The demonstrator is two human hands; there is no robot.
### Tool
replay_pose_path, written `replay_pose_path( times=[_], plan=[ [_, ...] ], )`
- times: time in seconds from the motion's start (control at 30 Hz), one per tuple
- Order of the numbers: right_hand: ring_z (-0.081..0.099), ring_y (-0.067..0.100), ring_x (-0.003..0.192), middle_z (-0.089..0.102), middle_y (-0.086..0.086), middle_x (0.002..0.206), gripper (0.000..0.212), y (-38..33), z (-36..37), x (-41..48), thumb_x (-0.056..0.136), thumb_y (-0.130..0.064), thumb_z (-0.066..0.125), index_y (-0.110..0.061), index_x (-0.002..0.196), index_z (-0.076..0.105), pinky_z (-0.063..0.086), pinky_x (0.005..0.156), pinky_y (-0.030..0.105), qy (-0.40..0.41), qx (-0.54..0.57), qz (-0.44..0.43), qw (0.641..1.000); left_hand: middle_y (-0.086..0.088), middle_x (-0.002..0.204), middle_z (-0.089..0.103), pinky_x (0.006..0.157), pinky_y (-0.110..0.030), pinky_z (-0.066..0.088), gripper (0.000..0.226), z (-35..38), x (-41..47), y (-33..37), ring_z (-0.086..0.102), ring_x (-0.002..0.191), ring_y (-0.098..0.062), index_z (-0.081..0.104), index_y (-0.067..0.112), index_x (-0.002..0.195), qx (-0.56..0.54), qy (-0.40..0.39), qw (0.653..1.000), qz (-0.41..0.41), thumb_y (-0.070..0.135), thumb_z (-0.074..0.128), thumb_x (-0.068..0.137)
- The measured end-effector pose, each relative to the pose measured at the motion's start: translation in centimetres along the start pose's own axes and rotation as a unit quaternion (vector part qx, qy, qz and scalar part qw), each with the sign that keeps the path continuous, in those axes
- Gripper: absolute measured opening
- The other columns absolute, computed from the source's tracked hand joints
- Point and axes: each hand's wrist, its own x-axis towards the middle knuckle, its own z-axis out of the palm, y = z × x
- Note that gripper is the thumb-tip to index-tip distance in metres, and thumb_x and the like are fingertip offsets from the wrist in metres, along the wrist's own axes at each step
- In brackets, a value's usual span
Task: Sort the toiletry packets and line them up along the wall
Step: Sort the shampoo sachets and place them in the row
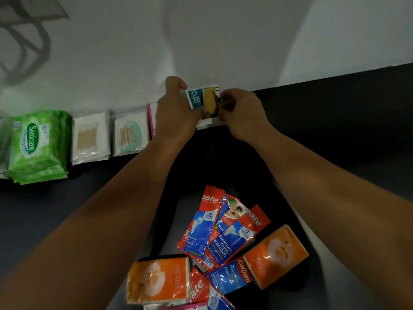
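Both hands hold a small sachet (202,100), teal with a "2 wash pack" label and a yellow picture, upright against the white wall (223,41). My left hand (176,108) grips its left edge and my right hand (240,110) pinches its right edge. More sachets stand behind it, partly hidden. Along the wall to the left stand green Sanicare wipe packs (38,144), two cotton-bud packets (90,137) (130,135) and a pink-edged packet (152,118), mostly hidden by my left hand.
On the dark counter (335,121) near me lies a loose pile: several red-and-blue Colgate sachets (214,229) and two orange tissue packs (158,279) (277,255). The counter stretches along the wall to the right of my hands.
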Motion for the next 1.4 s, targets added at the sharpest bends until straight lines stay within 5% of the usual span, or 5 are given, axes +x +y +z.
replay_pose_path(
  times=[0.2,0.43,0.77,1.13,1.4],
  plan=[
    [0.062,0.023,0.107,0.064,0.011,0.122,0.038,1.6,2.2,1.7,0.092,-0.007,0.061,-0.011,0.129,0.062,0.049,0.095,0.029,0.004,-0.114,-0.024,0.993,-0.009,0.114,0.062,0.088,-0.040,0.041,0.040,2.3,1.4,-2.1,0.052,0.107,-0.030,0.060,0.024,0.119,0.306,-0.007,0.950,0.060,0.041,0.072,0.085],
    [0.057,0.026,0.105,0.054,0.013,0.125,0.034,2.1,2.9,1.9,0.092,-0.010,0.061,-0.008,0.125,0.059,0.043,0.085,0.028,0.008,-0.174,-0.058,0.983,-0.003,0.128,0.057,0.090,-0.043,0.031,0.030,2.5,1.4,-1.4,0.043,0.117,-0.033,0.065,0.025,0.122,0.411,-0.040,0.903,0.118,0.026,0.060,0.093],
    [0.055,0.016,0.111,0.059,0.003,0.121,0.029,-0.7,-0.4,-5.4,0.095,-0.026,0.060,-0.017,0.122,0.062,0.040,0.089,0.021,0.017,-0.095,-0.050,0.994,-0.001,0.125,0.061,0.099,-0.043,0.032,0.027,-2.5,-5.6,1.6,0.046,0.120,-0.028,0.065,0.028,0.121,0.255,-0.017,0.962,0.093,0.034,0.053,0.098],
    [0.063,0.016,0.096,0.068,0.001,0.105,0.021,-4.2,1.4,-21.3,0.089,-0.022,0.066,-0.016,0.109,0.070,0.050,0.088,0.029,-0.045,-0.031,-0.074,0.996,0.001,0.103,0.070,0.084,-0.039,0.052,0.016,-10.7,-19.0,-3.8,0.062,0.092,-0.021,0.073,0.019,0.107,0.156,-0.083,0.977,0.116,0.022,0.065,0.093],
    [0.046,0.019,0.127,0.057,-0.001,0.134,0.041,-6.3,3.9,-28.4,0.093,-0.027,0.061,-0.023,0.134,0.056,0.043,0.105,0.037,-0.152,-0.160,-0.050,0.974,0.007,0.137,0.051,0.105,-0.043,0.034,0.050,-13.8,-25.7,-6.8,0.043,0.126,-0.019,0.053,0.034,0.136,0.247,-0.212,0.945,0.029,0.044,0.067,0.089]
  ],
)
